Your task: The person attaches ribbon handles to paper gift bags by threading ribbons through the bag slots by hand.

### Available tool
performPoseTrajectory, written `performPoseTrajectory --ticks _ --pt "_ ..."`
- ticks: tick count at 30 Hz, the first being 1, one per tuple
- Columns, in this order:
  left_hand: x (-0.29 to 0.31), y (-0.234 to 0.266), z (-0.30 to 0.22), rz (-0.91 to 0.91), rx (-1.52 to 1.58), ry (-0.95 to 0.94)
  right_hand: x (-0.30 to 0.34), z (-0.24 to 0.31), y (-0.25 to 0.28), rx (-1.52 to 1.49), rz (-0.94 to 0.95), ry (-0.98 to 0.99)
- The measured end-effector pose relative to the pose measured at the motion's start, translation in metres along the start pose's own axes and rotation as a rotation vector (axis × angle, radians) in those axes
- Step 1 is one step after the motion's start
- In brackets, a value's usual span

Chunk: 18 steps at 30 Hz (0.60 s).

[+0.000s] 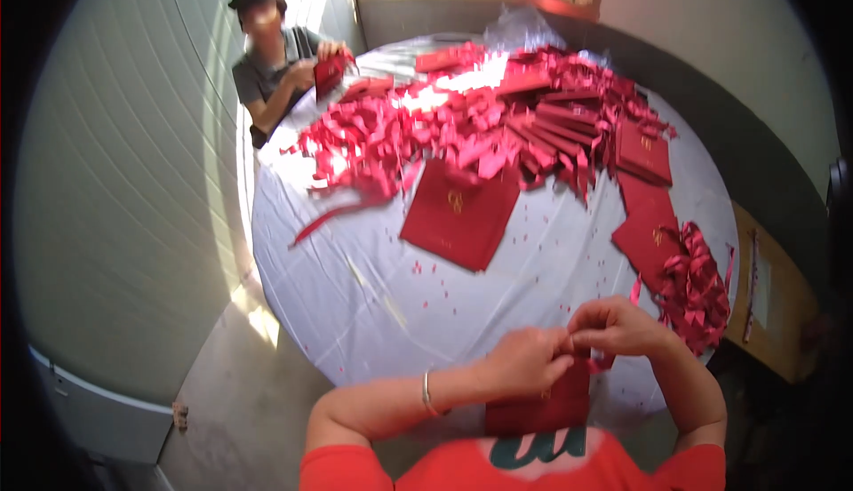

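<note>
Bag (538,414) at the table's (346,300) near edge, below my two hands.
My left hand (530,362), fingers curled, meets my right hand (615,327), its thumb and forefinger bent close; whether either has hold of the ribbon (601,364) just beneath I cannot tell. I judge the step to be fitting ribbon to this bag; the next move seems to call for two firm pinches and a careful pull. Right of me lies a ribbon pile (697,291), overlapping a flat bag; farther, mid-table, another bag (459,220); beyond, a ribboned heap (480,127). Far left, a co-worker (267,69) handles a red bag (330,73).
</note>
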<state>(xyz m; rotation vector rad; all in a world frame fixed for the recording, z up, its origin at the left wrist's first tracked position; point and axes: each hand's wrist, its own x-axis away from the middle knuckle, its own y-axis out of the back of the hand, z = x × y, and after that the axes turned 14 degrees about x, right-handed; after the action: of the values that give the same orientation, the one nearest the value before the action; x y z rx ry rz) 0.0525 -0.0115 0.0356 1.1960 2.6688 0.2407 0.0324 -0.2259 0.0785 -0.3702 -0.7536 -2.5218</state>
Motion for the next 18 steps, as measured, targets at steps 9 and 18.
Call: performPoseTrajectory --ticks 9,18 --pt "0.008 -0.007 -0.004 -0.044 -0.100 -0.182 -0.050 -0.010 0.025 -0.034 0.662 -0.119" --pt "0.006 -0.005 -0.001 -0.112 -0.106 -0.263 -0.053 -0.016 0.014 -0.155 0.477 -0.279"
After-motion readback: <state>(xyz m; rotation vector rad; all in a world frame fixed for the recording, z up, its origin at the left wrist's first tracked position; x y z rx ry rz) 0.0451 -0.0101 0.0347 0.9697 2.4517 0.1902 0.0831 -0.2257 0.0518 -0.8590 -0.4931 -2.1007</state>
